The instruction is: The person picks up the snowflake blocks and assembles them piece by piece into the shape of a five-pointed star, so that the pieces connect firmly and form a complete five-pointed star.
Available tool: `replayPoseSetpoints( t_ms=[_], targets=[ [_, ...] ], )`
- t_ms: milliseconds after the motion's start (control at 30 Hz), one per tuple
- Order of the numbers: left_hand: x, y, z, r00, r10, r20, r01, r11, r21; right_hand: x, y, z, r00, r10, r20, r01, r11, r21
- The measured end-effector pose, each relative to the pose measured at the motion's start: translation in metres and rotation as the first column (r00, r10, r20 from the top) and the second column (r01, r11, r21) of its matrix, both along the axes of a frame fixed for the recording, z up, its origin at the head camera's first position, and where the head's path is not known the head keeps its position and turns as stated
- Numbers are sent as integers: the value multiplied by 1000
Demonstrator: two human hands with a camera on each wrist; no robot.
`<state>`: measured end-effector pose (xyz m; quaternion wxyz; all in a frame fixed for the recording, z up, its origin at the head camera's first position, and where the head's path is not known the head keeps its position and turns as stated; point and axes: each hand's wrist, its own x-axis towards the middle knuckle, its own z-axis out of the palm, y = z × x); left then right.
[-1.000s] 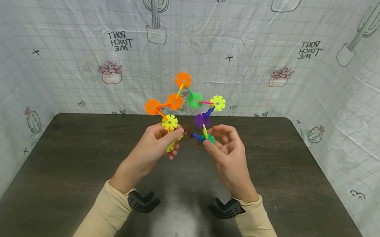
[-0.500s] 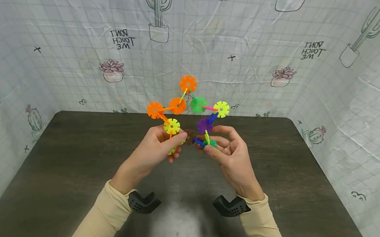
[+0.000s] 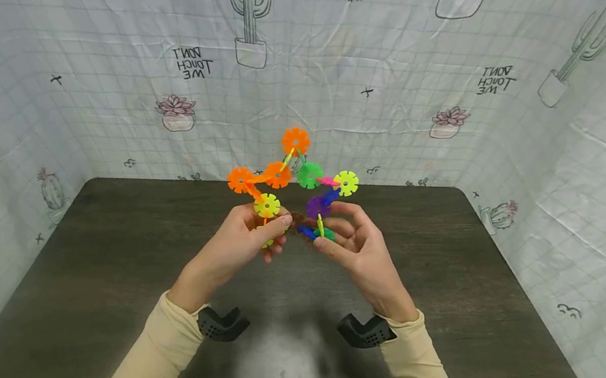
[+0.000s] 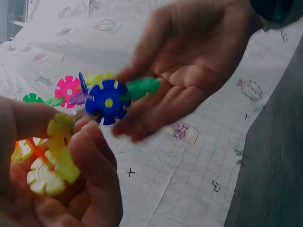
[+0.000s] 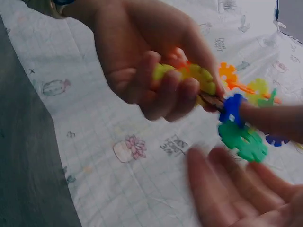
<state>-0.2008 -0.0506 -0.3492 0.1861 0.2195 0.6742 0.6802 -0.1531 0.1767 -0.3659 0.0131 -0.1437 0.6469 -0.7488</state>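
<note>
A ring-like chain of notched plastic building discs is held up between both hands in the head view. Orange discs (image 3: pixel 277 175) run along its upper left, and a purple disc (image 3: pixel 318 207) sits lower right. My left hand (image 3: pixel 240 236) pinches the yellow discs (image 4: pixel 47 177) at the left end, with a brown disc (image 5: pixel 213 100) sticking out past its fingertips. At the other end, my right hand (image 3: pixel 360 245) holds the green disc (image 5: pixel 242 140), its thumb against the blue disc (image 4: pixel 108 101) joined to it. In the right wrist view the brown disc meets the blue disc's edge.
A dark wooden table (image 3: pixel 127 343) lies beneath the hands. White cloth (image 3: pixel 108 42) printed with cacti and grid lines stands around its back and sides. Each wrist carries a black camera mount (image 3: pixel 365 330).
The blue disc and the brown disc have come closer together, overlapping now in the head view. The right hand has shifted slightly left and down; the chain's top has sunk a little.
</note>
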Motion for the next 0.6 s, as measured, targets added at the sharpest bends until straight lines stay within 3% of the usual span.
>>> replayPoseSetpoints(
  t_ms=[133, 233, 333, 467, 600],
  targets=[
    [2, -2, -4, 1000, -17, -15, 15, 997, -69, -2, 3, 5, 996, -86, -28, 87, 996, 27],
    [3, -1, -6, 999, -32, -32, 29, 993, -111, -7, 3, 9, 975, -212, -66, 208, 976, -66],
    [3, -1, -6, 999, -24, -27, 20, 989, -147, -12, 2, 11, 959, -279, -58, 270, 954, -129],
    [0, -5, -7, 997, 75, -28, -79, 978, -195, -18, 4, 6, 958, -286, 24, 286, 944, -165],
    [-10, -10, -20, 974, 223, -47, -228, 954, -194, -28, 9, -11, 946, -277, 169, 299, 947, -119]
  ],
)
